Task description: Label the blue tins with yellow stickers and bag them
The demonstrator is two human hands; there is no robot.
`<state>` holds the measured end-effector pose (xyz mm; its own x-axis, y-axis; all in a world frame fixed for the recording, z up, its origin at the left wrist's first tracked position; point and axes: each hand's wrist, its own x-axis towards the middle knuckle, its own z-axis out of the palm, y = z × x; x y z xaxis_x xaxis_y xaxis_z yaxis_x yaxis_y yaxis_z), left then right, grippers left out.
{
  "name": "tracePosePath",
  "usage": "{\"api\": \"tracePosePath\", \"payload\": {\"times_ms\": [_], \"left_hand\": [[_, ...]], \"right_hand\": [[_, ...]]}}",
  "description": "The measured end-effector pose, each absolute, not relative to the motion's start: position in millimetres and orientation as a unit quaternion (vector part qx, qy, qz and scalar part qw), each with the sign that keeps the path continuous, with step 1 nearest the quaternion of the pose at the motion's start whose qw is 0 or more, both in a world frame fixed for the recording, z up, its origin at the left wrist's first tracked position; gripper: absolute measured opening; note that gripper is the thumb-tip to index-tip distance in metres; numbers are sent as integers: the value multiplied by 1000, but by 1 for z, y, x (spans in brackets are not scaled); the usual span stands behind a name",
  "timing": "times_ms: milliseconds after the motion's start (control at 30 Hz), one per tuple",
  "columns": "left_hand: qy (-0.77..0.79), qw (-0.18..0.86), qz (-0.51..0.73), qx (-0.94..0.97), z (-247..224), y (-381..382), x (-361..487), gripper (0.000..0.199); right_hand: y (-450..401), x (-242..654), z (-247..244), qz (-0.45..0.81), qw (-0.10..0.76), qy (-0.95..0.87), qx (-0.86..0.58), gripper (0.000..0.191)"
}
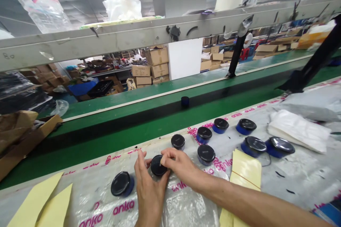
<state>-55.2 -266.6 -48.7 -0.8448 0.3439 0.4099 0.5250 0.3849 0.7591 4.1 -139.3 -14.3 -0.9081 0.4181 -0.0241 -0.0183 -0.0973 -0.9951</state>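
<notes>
Low over the plastic-covered table, my left hand (149,186) is wrapped round a small round black-lidded container (157,166), thumb on one side and fingers on the other. From the right, my right hand (181,167) reaches in with its fingertips pinched at the top right of the lid; whatever they grip there is too small to make out. Left of my hands stands a similar blue container with a black lid (121,183). Close by on the right are more of the same kind, among them a near one (206,154) and one behind my right hand (178,141).
Beyond the table runs a green conveyor belt (112,135) carrying a dark cup-like piece (185,101). Yellow paper sheets (246,168) lie at right, others at lower left. White cloths (298,129) sit farther right. A grey rail (128,35) crosses above, with black posts (236,55).
</notes>
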Motion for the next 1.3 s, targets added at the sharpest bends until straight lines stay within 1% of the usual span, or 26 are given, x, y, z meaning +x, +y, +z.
{"api": "tracePosePath", "payload": {"times_ms": [167, 400, 867, 1200, 1267, 1300], "left_hand": [[-842, 105, -452, -274, -50, -265, -53, 97], [-849, 120, -434, -276, -51, -266, -52, 94], [-857, 131, -411, -283, -57, -266, -52, 95], [-857, 124, -412, -282, -58, -267, -51, 88], [-857, 131, -407, -288, -59, -267, -51, 86], [-857, 133, -406, -290, -59, -267, -51, 85]], "right_hand": [[-144, 2, -18, 709, 165, -663, -176, 11], [-149, -3, -34, 676, 207, -688, -161, 12], [-149, 0, -33, 630, 210, -727, -173, 9], [-151, 0, -32, 591, 233, -751, -180, 10], [-150, -1, -31, 594, 224, -746, -201, 4], [-150, -1, -31, 598, 215, -742, -215, 5]]}}
